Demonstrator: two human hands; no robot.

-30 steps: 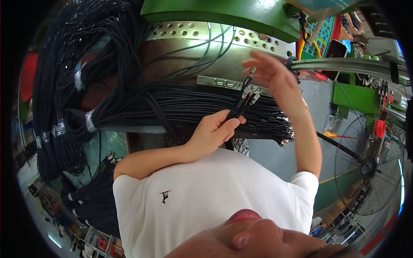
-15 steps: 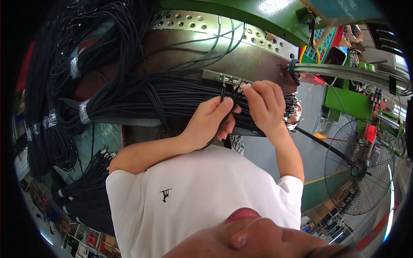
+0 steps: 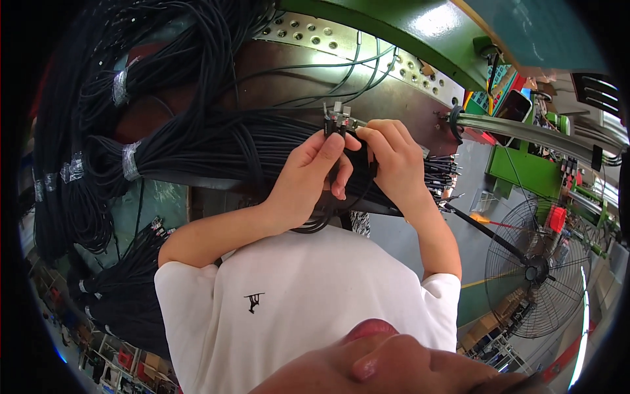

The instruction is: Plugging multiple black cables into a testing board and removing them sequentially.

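My left hand (image 3: 307, 172) is closed around several black cables, thumb on top. Their metal connector ends (image 3: 337, 118) stick up above the thumb, side by side. My right hand (image 3: 398, 161) is just to the right, thumb and fingers pinched together. A black cable (image 3: 373, 165) shows below those fingers, and its far end is hidden by the hand. Slack cable loops (image 3: 316, 224) hang under my left hand, close to the white shirt. Behind both hands lies a thick bundle of black cables (image 3: 216, 148) along the bench edge.
Tied cable bundles (image 3: 131, 161) hang over the bench's left side. A green machine body (image 3: 420, 23) and a perforated metal plate (image 3: 308, 33) stand at the back. To the right are a metal rail (image 3: 525, 126) and a large fan (image 3: 535, 269).
The connector ends in my left hand now stand upright in a row, more exposed. My right hand has drawn away from them and slightly down. The view has shifted a little.
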